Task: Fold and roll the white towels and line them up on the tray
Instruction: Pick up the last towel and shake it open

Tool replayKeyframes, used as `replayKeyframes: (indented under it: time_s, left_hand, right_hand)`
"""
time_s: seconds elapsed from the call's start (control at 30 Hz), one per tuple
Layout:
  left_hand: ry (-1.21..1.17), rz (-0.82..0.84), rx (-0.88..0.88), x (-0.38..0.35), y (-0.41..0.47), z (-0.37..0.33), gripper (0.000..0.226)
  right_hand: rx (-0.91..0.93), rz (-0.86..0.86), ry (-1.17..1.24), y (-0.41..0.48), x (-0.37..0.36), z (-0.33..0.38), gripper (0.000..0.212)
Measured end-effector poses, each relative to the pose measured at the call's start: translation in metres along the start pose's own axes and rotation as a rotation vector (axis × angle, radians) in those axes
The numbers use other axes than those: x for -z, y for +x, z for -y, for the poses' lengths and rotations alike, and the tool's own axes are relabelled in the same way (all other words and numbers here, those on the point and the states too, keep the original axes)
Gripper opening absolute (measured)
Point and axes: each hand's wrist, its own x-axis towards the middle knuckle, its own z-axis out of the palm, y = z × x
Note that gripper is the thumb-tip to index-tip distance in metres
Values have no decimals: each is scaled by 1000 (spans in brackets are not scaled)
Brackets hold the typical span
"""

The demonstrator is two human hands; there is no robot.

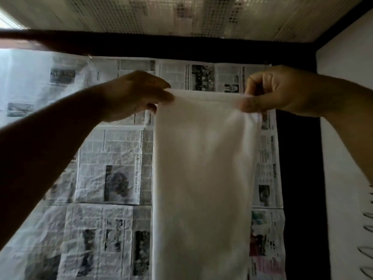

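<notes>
Newspaper-covered surface (113, 168), dark frame (201, 45)

White towel (203, 168) hanging lengthwise, top corners pinched, over newspaper-covered surface.

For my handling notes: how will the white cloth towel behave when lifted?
Probably floppy: the white cloth towel hangs limp from corners pinched by the left hand and right hand. Likely light, since fingertip pinches carry it. Released, it would probably crumple onto the newspaper sheets.

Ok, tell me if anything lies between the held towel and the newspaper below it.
Nothing visible does. The left hand and right hand pinch the towel by its top corners; the newspaper around it shows only flat sheets. What the towel covers is hidden.
</notes>
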Motion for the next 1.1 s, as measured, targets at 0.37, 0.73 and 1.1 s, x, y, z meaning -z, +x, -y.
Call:
replayKeyframes:
  time_s: [0.37,0.73,1.1]
  left_hand:
    - [679,300,268,-46,17,104,37]
    - [1115,-177,-158,-33,22,102,34]
    - [721,463,235,-74,-12,122,22]
  right_hand:
    - [-334,72,-285,16,-91,-99,23]
    - [50,-519,-516,39,-100,-115,19]
    - [-192,-19,-312,-25,-140,-131,21]
